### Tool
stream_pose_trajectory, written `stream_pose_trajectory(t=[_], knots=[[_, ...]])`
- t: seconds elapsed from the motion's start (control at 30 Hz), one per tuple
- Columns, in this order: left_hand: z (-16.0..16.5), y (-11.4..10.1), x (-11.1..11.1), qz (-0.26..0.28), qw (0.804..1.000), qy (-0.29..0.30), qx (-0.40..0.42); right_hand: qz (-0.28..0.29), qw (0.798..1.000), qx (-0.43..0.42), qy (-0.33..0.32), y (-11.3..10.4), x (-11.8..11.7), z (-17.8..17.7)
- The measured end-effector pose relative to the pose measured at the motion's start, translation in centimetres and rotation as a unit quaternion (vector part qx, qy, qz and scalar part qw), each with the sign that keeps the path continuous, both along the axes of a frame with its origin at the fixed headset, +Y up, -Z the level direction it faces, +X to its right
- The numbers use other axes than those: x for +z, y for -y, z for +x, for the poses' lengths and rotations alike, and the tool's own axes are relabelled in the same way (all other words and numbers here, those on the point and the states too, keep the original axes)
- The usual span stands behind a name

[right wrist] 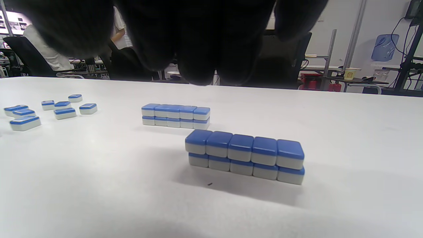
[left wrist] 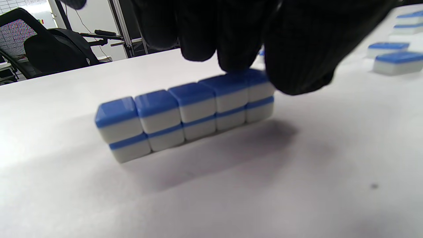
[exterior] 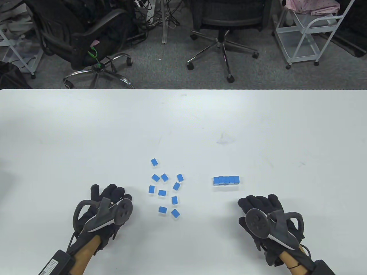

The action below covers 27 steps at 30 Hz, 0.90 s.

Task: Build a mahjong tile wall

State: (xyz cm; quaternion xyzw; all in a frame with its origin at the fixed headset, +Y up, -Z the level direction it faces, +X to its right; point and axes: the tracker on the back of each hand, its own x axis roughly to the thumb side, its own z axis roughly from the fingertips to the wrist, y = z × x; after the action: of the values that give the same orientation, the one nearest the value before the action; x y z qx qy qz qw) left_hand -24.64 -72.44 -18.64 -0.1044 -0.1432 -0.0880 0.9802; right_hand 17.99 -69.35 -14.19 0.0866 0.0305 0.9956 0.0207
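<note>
Mahjong tiles have blue backs and white faces. A two-layer wall (exterior: 226, 180) stands right of centre, also seen as the far wall (right wrist: 175, 115). A second two-layer wall (right wrist: 244, 155) stands close under my right hand (exterior: 258, 204), whose fingers (right wrist: 195, 39) hang above it without touching. A third two-layer wall (left wrist: 185, 112) lies under my left hand (exterior: 110, 193). Its fingertips (left wrist: 231, 56) sit on the top of the wall's right end and the thumb (left wrist: 297, 59) covers that end. The table view hides both near walls beneath the hands.
Several loose tiles (exterior: 166, 189) lie face down between the hands, also seen as loose tiles (right wrist: 49, 110) and loose tiles (left wrist: 393, 56). The white table (exterior: 183, 129) stretches back to its far edge. Office chairs and a cart stand beyond it.
</note>
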Motion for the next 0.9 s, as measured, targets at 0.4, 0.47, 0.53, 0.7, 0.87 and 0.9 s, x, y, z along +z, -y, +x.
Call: stream_pose_trajectory(t=[0.4, 0.47, 0.53, 0.7, 0.87, 0.9], knots=[[-2.7, -3.9, 4.2, 0.125, 0.972, -0.004, 0.199, 0.022, 0.999, -0.031, -0.006, -0.1, 0.0, -0.2], [-2.9, -4.2, 4.5, 0.137, 0.973, 0.001, 0.187, 0.026, 0.999, -0.04, -0.012, -0.1, 0.0, -0.5], [-3.0, -4.2, 4.6, 0.152, 0.97, 0.0, 0.191, 0.028, 0.998, -0.048, -0.026, 0.1, 0.1, -0.8], [-2.9, -3.6, 4.8, 0.136, 0.962, 0.003, 0.235, 0.015, 0.997, -0.048, -0.064, 0.2, 0.2, -3.4], [-1.5, -3.4, 5.7, 0.13, 0.952, 0.039, 0.273, -0.059, 0.993, 0.012, -0.099, 0.7, 0.5, -10.1], [-1.2, -3.4, 5.9, 0.128, 0.951, 0.047, 0.278, -0.065, 0.992, 0.024, -0.107, 0.9, 0.5, -11.6]])
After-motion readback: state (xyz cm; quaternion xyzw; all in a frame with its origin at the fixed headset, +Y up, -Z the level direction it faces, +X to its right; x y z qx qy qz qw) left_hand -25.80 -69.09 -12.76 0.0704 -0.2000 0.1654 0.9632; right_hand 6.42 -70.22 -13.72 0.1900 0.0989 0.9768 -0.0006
